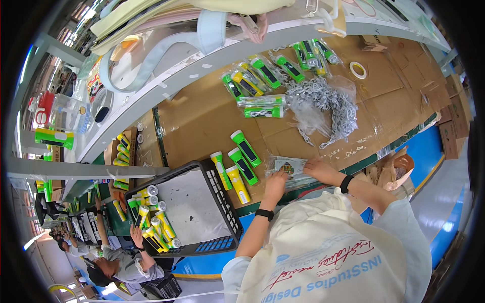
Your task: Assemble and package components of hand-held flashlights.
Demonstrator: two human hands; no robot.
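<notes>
On a cardboard-covered bench (202, 121), left hand (276, 183) and right hand (317, 166) each grip a clear packet (289, 166).

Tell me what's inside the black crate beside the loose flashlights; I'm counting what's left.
The black crate holds yellow and green flashlights piled at its far end, where another person's hand reaches in. The rest shows bare pale lining. Any flashlights under the pile are hidden.

Bare cardboard (202, 118) lies open beyond the loose torches (237, 164); the crate (222, 202) blocks the left, the chain heap (323, 106) the far right.
</notes>
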